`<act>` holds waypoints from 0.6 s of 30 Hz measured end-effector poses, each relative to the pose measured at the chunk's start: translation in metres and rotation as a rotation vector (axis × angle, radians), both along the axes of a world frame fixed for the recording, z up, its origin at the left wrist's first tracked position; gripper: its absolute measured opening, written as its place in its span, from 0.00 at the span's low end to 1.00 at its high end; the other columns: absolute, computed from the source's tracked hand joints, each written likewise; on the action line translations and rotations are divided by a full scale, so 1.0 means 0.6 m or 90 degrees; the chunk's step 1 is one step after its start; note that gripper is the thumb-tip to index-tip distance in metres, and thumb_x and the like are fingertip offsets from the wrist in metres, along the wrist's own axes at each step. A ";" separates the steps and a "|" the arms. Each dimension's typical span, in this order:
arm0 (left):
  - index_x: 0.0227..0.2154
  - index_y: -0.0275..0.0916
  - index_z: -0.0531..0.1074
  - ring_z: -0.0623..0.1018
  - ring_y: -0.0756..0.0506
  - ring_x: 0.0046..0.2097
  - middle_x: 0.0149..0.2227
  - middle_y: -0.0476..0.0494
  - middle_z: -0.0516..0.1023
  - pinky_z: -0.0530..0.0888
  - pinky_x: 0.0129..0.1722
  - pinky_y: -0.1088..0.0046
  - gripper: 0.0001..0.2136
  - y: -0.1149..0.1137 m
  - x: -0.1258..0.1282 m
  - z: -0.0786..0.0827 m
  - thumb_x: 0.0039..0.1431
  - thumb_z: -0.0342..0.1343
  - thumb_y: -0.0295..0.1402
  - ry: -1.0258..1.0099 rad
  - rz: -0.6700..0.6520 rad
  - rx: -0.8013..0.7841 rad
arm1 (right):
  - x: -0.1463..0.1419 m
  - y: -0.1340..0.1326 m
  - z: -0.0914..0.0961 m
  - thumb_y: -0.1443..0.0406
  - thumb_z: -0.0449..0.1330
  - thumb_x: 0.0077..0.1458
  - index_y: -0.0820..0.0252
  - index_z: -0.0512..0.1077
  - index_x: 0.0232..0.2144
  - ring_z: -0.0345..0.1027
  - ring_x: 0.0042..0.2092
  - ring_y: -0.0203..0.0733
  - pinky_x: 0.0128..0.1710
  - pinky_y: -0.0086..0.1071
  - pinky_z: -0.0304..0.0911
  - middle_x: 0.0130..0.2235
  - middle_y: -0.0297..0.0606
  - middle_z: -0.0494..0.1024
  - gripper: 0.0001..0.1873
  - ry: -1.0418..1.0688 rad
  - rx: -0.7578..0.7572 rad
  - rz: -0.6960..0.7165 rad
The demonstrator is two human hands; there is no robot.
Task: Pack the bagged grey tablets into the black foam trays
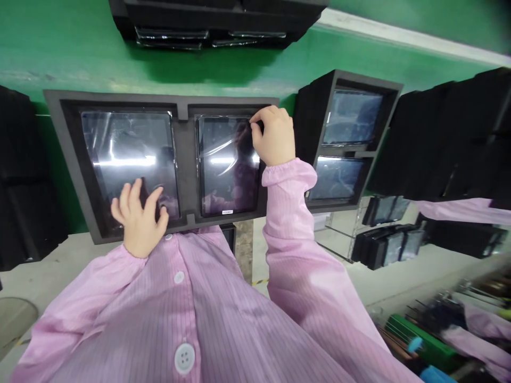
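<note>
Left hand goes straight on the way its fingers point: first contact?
Probably the glossy panel in the left compartment of the black tray; the left hand points forward across it. Depth is unclear: it may already be touching.

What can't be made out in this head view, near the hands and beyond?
All in the head view:
Small white rectangular label on the glossy dark rectangular panel: print too small to read.
That panel's upper right corner: hidden by the right hand.
Lower edge of the other glossy rectangular panel: partly hidden by the left hand.
Stacked black trays: cut off by the top edge.
Green box-like object: blurred.
</note>
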State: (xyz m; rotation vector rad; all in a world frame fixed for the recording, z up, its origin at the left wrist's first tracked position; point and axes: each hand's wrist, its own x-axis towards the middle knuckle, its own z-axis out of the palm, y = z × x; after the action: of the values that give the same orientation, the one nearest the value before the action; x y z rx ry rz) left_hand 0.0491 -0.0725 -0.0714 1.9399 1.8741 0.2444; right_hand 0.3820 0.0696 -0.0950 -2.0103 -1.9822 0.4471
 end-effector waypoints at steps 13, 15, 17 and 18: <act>0.65 0.33 0.59 0.50 0.25 0.71 0.70 0.27 0.54 0.40 0.67 0.41 0.45 0.011 0.102 -0.032 0.45 0.69 0.45 -0.071 -0.112 -0.072 | -0.006 0.006 0.017 0.64 0.58 0.63 0.59 0.70 0.42 0.60 0.53 0.50 0.54 0.50 0.59 0.48 0.44 0.71 0.06 -0.051 -0.040 -0.024; 0.65 0.32 0.59 0.49 0.24 0.71 0.70 0.26 0.53 0.40 0.67 0.40 0.45 0.011 0.101 -0.030 0.47 0.67 0.45 -0.059 -0.122 -0.081 | -0.026 0.005 0.043 0.69 0.55 0.64 0.63 0.69 0.48 0.59 0.55 0.51 0.53 0.50 0.58 0.51 0.47 0.70 0.11 -0.121 -0.106 -0.057; 0.66 0.32 0.58 0.48 0.24 0.71 0.70 0.25 0.53 0.40 0.67 0.39 0.44 0.012 0.100 -0.025 0.48 0.66 0.46 -0.046 -0.137 -0.093 | -0.043 0.005 0.064 0.71 0.52 0.64 0.66 0.67 0.53 0.57 0.57 0.53 0.54 0.49 0.57 0.55 0.50 0.68 0.15 -0.163 -0.154 -0.073; 0.66 0.32 0.57 0.48 0.24 0.71 0.70 0.24 0.52 0.40 0.67 0.39 0.44 0.012 0.099 -0.023 0.49 0.66 0.46 -0.040 -0.146 -0.098 | -0.047 0.006 0.070 0.71 0.51 0.64 0.67 0.67 0.53 0.57 0.58 0.54 0.54 0.49 0.57 0.56 0.51 0.67 0.16 -0.172 -0.169 -0.072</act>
State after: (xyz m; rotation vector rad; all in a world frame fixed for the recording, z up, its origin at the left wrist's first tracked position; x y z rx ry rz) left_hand 0.1087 -0.0652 -0.0852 1.9946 1.5655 0.0874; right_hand 0.3536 0.0731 -0.0529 -2.4470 -2.0349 0.4544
